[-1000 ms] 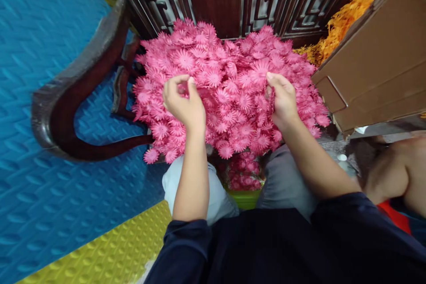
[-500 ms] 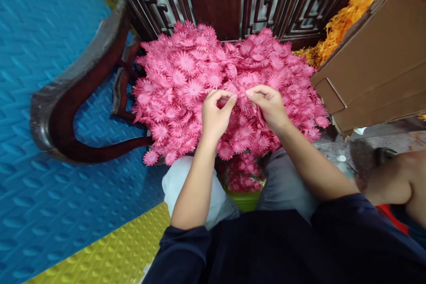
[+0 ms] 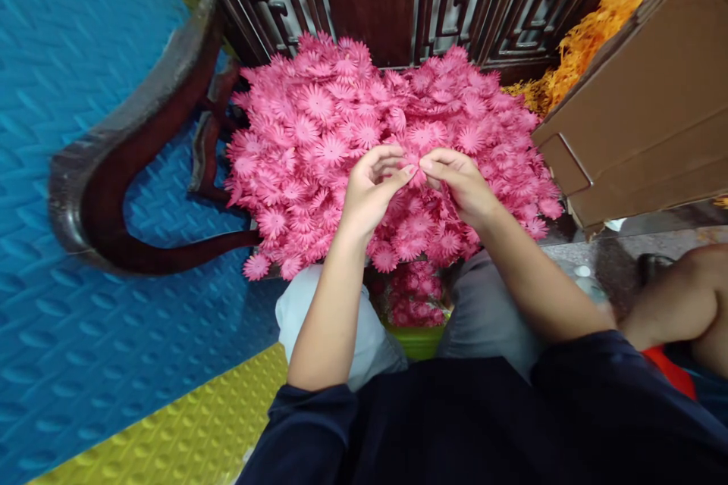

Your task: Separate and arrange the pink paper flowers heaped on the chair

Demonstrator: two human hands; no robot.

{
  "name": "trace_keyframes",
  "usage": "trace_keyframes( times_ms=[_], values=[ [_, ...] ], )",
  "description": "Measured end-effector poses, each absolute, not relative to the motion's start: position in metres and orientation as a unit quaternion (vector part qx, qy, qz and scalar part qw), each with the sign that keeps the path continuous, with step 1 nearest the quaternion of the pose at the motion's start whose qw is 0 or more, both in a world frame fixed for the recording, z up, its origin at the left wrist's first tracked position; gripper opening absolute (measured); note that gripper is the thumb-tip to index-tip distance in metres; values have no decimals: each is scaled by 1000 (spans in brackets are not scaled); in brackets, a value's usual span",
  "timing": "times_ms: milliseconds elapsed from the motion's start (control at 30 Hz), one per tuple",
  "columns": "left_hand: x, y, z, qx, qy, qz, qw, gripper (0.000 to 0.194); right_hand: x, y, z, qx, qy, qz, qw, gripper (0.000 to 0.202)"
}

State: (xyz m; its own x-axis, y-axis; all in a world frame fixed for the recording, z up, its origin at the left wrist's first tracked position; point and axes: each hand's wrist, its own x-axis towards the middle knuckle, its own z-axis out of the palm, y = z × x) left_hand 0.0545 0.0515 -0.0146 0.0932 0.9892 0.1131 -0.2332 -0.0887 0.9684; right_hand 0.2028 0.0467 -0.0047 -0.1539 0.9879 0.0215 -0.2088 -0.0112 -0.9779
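A wide heap of pink artificial flowers [image 3: 318,106], with thin pointed petals, lies in front of me. My left hand [image 3: 375,186] is over the middle of the heap, thumb and fingers closed in a pinch. Close beside it, my right hand [image 3: 459,180] pinches too, its fingertips almost touching the left ones. Between the fingertips shows a pink artificial flower [image 3: 419,176], partly hidden by the fingers and hard to tell from the heap behind.
A dark carved wooden armrest [image 3: 85,204] curves at the left over blue matting [image 3: 34,129]. At the right stands a cardboard box [image 3: 642,106] beside orange stringy material [image 3: 597,23]. Below, a green container [image 3: 418,342] with pink flowers sits between my knees. Another person's bent limb [image 3: 676,295] is at right.
My left hand has shifted slightly right, bringing its fingertips closer to those of my right hand. Its fingers are less curled. My right hand has hardly moved.
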Motion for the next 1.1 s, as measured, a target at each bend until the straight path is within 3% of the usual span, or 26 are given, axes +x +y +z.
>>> trace_keyframes(
  times_ms=[167,367,533,633,867,1100],
  values=[
    [56,50,-15,469,405,572,538,28,201,47,-7,-400,-468,597,514,30],
    [50,60,-13,492,490,642,324,14,203,49,-17,-462,-428,593,501,22],
    [42,66,-7,527,567,603,193,38,201,53,-27,-491,-453,535,517,20],
    [50,51,-4,580,545,568,208,35,199,55,-30,-507,-459,461,565,21],
    [69,36,-9,684,433,447,380,8,199,52,-26,-524,-492,290,632,35],
    [62,48,-15,519,490,607,348,9,201,52,-33,-459,-489,457,585,35]
  ],
)
